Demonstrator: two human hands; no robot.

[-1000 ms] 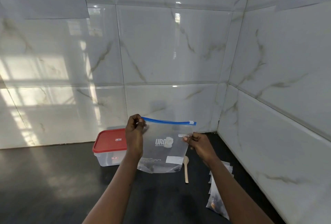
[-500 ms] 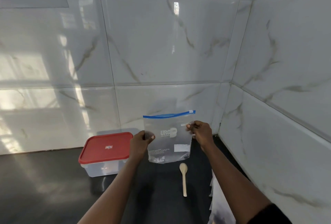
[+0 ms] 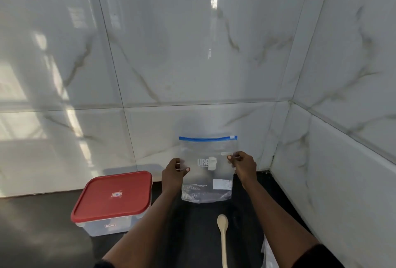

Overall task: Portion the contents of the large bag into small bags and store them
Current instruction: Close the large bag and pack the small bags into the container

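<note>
Head camera, looking down over both forearms. The left hand (image 3: 174, 174) pinches the left edge of a clear plastic bag (image 3: 205, 184), with the thumb across the front and the fingers curled behind. The right hand (image 3: 244, 166) pinches the right edge a little higher, thumb and fingertips closed on the film. Both hands are narrow and hold only the bag.

The bag hangs upright between them, printed side toward the camera. Its blue zip strip (image 3: 207, 138) runs straight along the top and looks closed. Its bottom edge is at or just above the dark surface (image 3: 42, 235); I cannot tell whether it touches. I also cannot tell what is inside, if anything.

The step in hand looks like getting the big bag ready to open. To do it well, keep the bag upright, walk both pinches up to the zip strip, and pull the two sides apart evenly so the thin film doesn't fold or tip over.

To the left of the left hand, near it, stands a clear box (image 3: 111, 225) with its red lid (image 3: 112, 195) on. A wooden spoon (image 3: 222, 231) lies on the surface just in front of the bag, bowl toward it. What look like small bags (image 3: 266, 255) show at the lower right edge, partly cut off. A tiled wall (image 3: 192, 53) rises close behind the bag.
</note>
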